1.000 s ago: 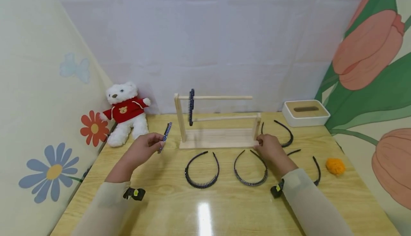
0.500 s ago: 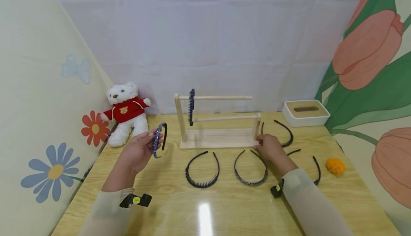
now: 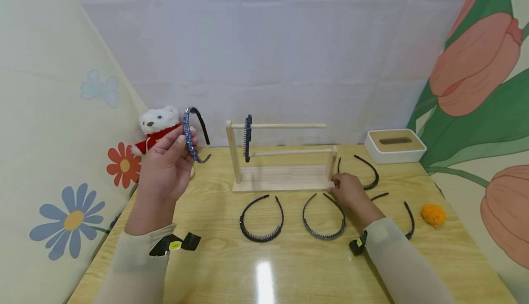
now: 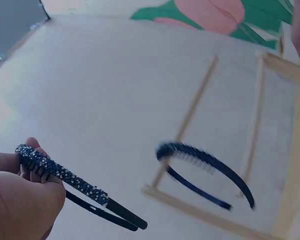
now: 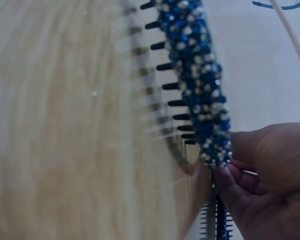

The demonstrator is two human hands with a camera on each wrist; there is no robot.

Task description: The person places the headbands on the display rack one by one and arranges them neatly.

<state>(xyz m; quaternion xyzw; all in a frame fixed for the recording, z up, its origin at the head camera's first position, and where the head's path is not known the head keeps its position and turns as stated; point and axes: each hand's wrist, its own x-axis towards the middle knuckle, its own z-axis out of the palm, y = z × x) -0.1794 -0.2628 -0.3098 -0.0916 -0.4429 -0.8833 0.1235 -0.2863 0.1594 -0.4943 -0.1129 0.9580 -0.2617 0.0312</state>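
Observation:
My left hand (image 3: 167, 166) holds up a headband (image 3: 187, 132) covered in blue and silver glitter, pinched between thumb and fingers in front of the white bear. In the left wrist view the comb teeth of this headband (image 4: 85, 189) show below my fingers. A wooden rack (image 3: 285, 183) with two rods stands at the middle back. On its upper rod, near the left post, hangs a dark toothed headband (image 3: 247, 138). My right hand (image 3: 349, 191) grips the right end of the rack's base, fingers curled at the corner below the shorter post.
Two headbands, one left (image 3: 261, 238) and one right (image 3: 324, 236), lie before the rack. Another headband (image 3: 376, 175) lies behind my right hand; one more (image 3: 409, 221) is partly under that arm. A tissue box (image 3: 395, 152), an orange ball (image 3: 433, 214) and the bear (image 3: 159, 120) sit around.
My left hand has risen and moved left with the headband, turning it from edge-on to show its arch. The right hand stays at the rack's end.

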